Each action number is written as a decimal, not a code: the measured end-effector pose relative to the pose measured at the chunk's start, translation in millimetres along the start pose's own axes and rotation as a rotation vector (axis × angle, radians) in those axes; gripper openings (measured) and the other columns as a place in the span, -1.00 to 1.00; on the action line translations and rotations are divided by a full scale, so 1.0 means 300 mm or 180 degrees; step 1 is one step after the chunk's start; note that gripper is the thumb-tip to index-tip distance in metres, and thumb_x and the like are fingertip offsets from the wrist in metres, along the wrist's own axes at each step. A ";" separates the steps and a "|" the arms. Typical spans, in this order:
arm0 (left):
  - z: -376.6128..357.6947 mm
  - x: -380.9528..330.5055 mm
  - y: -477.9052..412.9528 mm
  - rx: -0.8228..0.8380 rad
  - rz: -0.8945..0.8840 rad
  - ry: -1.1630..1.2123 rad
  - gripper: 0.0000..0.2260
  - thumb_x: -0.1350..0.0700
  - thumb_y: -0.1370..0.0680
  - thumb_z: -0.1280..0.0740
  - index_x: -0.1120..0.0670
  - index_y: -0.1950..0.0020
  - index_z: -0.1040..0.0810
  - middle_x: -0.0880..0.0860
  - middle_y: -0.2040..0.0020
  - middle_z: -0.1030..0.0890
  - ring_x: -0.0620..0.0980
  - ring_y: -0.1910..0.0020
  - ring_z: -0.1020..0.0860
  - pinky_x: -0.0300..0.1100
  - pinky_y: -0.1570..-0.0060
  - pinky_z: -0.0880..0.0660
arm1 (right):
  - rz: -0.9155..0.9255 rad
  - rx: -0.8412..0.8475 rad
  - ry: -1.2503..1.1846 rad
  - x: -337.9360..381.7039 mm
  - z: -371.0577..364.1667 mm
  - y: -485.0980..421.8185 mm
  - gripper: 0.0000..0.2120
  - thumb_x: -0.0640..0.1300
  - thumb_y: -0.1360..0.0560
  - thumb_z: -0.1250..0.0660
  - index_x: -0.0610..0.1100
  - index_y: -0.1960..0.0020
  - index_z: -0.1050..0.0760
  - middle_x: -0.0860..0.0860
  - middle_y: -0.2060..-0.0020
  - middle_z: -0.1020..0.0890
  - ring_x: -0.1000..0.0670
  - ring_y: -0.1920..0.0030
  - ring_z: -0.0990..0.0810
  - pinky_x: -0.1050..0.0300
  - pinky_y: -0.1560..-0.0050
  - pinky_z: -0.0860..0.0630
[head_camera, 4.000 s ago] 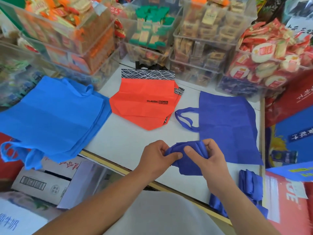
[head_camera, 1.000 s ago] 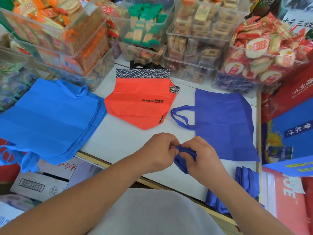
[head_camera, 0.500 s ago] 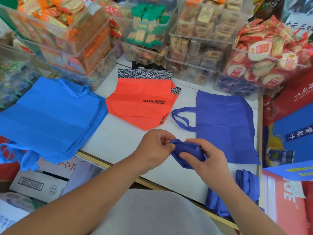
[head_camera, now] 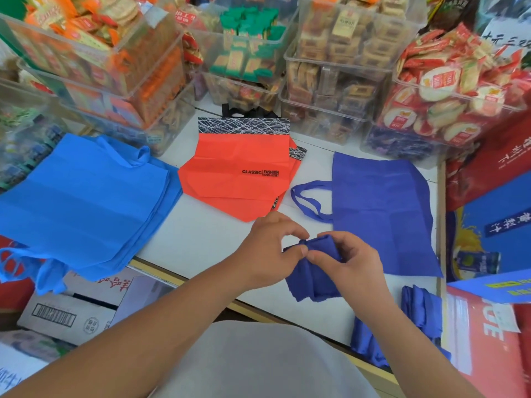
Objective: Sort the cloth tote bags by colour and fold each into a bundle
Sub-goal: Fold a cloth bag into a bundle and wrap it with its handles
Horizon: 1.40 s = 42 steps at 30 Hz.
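half-folded dark blue tote bag (head_camera: 313,280) at the near edge of the white worktop (head_camera: 207,239), right between both hands, off to neither side. long axis running away from the body and back: far end bunched at the fingertips, near end trailing toward the worktop's edge. hard to tell whether that near end rests on the surface or hangs just above it. pinched at the far end by the left hand (head_camera: 270,248), thumb and forefinger closed on the fold from the left. gripped from the right by the right hand (head_camera: 353,262), fingers curled over the top of the bunch, thumb tip almost meeting the left thumb. equally near to both hands, so probably next a roll or tuck of the far end down along that axis toward the body.

against half a second ago: hands drawn closer, thumbs now nearly touching, more cloth showing below them as a longer strip instead of a short wad held crosswise. against four seconds ago: no longer fanned wide between the hands. unchanged around it: flat dark blue bag (head_camera: 382,208) just beyond on the right, orange bag (head_camera: 238,173) beyond the left hand, light blue stack (head_camera: 83,196) well off to the left, folded dark blue bundles (head_camera: 419,308) at the near right corner.
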<state>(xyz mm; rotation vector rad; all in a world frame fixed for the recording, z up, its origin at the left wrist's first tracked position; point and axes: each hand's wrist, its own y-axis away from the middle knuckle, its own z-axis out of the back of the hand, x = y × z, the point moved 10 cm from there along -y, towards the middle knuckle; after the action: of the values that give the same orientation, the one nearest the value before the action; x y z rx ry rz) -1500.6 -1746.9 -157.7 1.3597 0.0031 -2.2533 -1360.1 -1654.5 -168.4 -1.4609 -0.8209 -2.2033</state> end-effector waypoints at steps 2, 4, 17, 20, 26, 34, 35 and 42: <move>0.000 0.018 0.011 0.0024 0.0076 0.0481 -0.72 0.03 -0.57 -0.44 -0.09 -0.28 -0.58 -0.18 -0.20 -0.56 -0.26 -0.21 -0.50 -0.36 -0.19 -0.42 | -0.0152 -0.0005 -0.0316 -0.009 0.009 0.000 -0.80 -0.14 -0.44 -0.57 0.00 -0.03 -0.65 0.06 0.10 -0.73 -0.01 0.06 -0.71 0.05 0.12 -0.68; -0.014 0.038 0.014 0.0115 0.0290 0.1080 -0.70 0.06 -0.56 -0.47 -0.02 -0.29 -0.59 -0.15 -0.15 -0.65 -0.25 -0.14 -0.59 -0.27 -0.18 -0.53 | -0.0169 -0.0115 -0.0544 -0.008 0.019 0.004 -0.81 -0.17 -0.46 -0.54 -0.04 -0.05 -0.64 0.01 0.08 -0.74 -0.05 0.03 -0.72 0.04 0.12 -0.68; 0.019 0.117 0.000 0.0125 0.0409 0.1490 -0.76 0.11 -0.52 -0.52 -0.02 -0.18 -0.66 -0.12 -0.04 -0.71 -0.11 -0.03 -0.67 -0.20 -0.07 -0.62 | -0.0589 -0.0143 -0.0638 -0.072 -0.030 0.060 -0.81 -0.17 -0.55 -0.46 -0.01 -0.15 -0.63 -0.07 0.03 -0.74 -0.18 -0.02 -0.71 -0.30 -0.08 -0.63; -0.014 0.099 -0.006 0.0290 0.0399 0.1622 -0.77 0.17 -0.49 -0.54 0.02 -0.13 -0.67 -0.09 -0.01 -0.72 -0.10 -0.02 -0.68 -0.21 -0.07 -0.61 | -0.0620 -0.0159 -0.0691 -0.065 -0.007 0.085 -0.73 -0.22 -0.56 -0.43 0.00 -0.23 -0.60 -0.03 0.00 -0.75 -0.12 -0.04 -0.72 -0.25 -0.09 -0.64; -0.137 -0.043 -0.018 0.0335 0.0054 0.1367 -0.85 0.16 -0.51 -0.50 -0.02 -0.06 -0.66 -0.12 0.03 -0.70 -0.12 0.01 -0.66 -0.21 -0.05 -0.61 | -0.0556 -0.0185 -0.0592 -0.114 0.086 0.135 -0.79 -0.25 -0.62 -0.33 0.00 -0.15 -0.64 -0.12 0.02 -0.73 -0.23 -0.05 -0.69 -0.32 -0.11 -0.61; -0.553 -0.076 -0.098 0.0534 0.0639 0.0932 -0.57 -0.07 -0.55 -0.44 -0.11 -0.38 -0.42 -0.20 -0.18 -0.55 -0.20 -0.11 -0.59 -0.23 -0.13 -0.56 | -0.0824 -0.0837 -0.0533 -0.375 0.436 0.160 -0.89 -0.20 -0.63 -0.33 -0.05 -0.11 -0.59 0.08 0.13 -0.72 0.02 0.07 -0.69 0.19 0.11 -0.61; -0.615 -0.061 -0.093 0.0561 0.0904 0.1054 -0.59 -0.05 -0.56 -0.44 -0.07 -0.36 -0.42 -0.15 -0.15 -0.58 -0.16 -0.06 -0.62 -0.22 -0.07 -0.59 | -0.0901 -0.0943 -0.0577 -0.420 0.490 0.161 -0.90 -0.20 -0.63 -0.33 -0.07 -0.10 -0.59 0.08 0.12 -0.72 0.05 0.06 -0.69 0.23 0.14 -0.58; -0.893 0.086 -0.091 0.0439 0.1520 0.1012 -0.88 0.06 -0.53 -0.47 0.03 -0.02 -0.61 -0.01 0.06 -0.72 0.02 0.03 -0.69 0.08 -0.05 -0.64 | -0.1726 -0.0609 -0.0451 -0.751 0.637 0.145 -0.75 0.09 -0.64 -0.29 -0.01 -0.22 -0.58 0.09 -0.12 -0.66 0.04 -0.15 -0.63 -0.05 -0.29 -0.54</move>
<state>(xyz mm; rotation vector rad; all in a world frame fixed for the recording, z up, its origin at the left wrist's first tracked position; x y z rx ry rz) -1299.8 -1665.7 -320.0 1.5810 -0.3368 -1.6559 -1111.4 -1566.4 -308.4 -1.6473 -1.1978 -2.6511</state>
